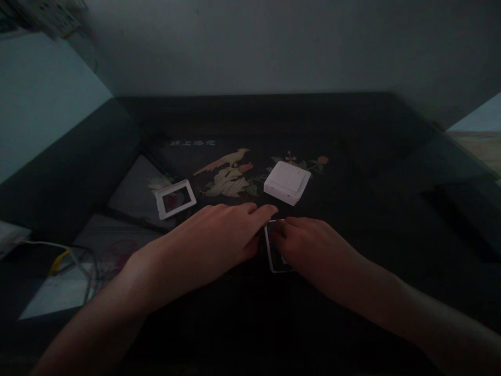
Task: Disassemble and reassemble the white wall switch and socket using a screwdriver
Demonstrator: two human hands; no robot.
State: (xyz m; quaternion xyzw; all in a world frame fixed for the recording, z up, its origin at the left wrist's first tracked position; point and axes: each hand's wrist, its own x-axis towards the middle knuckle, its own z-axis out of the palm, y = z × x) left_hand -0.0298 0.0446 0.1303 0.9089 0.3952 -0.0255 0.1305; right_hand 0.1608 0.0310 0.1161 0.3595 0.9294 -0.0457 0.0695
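My left hand (230, 230) bends its fingers at the left edge and upper corner of a white-edged square frame (270, 249), lying low on the dark table; its fingertips are partly hidden. Over the frame's dark inside, my right hand (307, 240) has its fingers curled down and covers the right side; a ring shows on one finger. What those fingers pinch is hidden. Just beyond the hands sits a white square wall switch (288, 179) with flat rocker plates facing up. To the left lies a second, hollow white frame (161, 204), apart from both hands.
The dark tabletop (352, 219) bears a printed bird-and-flower picture (230, 180) and some lettering. At the left are cables (50, 243), a yellow piece (58, 262) and a white device (11, 237). A pale wall (250, 47) stands behind. The light is dim.
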